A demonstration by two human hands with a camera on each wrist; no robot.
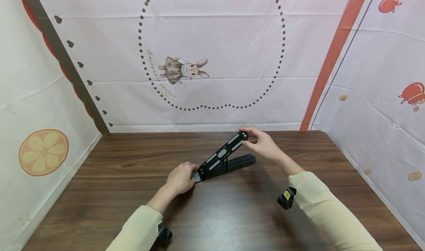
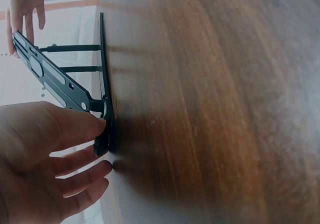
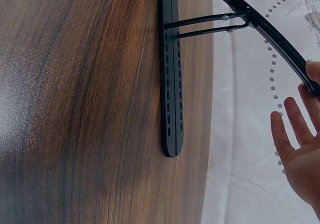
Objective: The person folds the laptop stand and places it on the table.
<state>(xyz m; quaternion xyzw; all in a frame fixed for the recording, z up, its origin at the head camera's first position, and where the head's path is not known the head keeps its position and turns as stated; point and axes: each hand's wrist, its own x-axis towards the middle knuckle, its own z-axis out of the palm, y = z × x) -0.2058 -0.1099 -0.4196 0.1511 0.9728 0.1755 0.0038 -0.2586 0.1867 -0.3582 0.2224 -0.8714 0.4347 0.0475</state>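
A black folding laptop stand (image 1: 221, 155) lies on the table, its slotted base bar (image 3: 172, 94) low and its upper arm (image 2: 52, 79) raised at a slant. Thin struts (image 3: 207, 25) join the base and the arm. At the hinged end, my left hand (image 1: 180, 177) grips the stand between thumb and fingers, close over the wood. My right hand (image 1: 263, 144) pinches the raised tip of the arm with thumb and forefinger; its other fingers stretch out loosely in the right wrist view.
The brown wooden table (image 1: 132, 214) ends at a back edge just behind the stand. White printed cloth (image 1: 212, 33) hangs behind it and along both sides. A black wrist camera (image 1: 287, 198) sits at the right sleeve, another (image 1: 164, 234) at the left.
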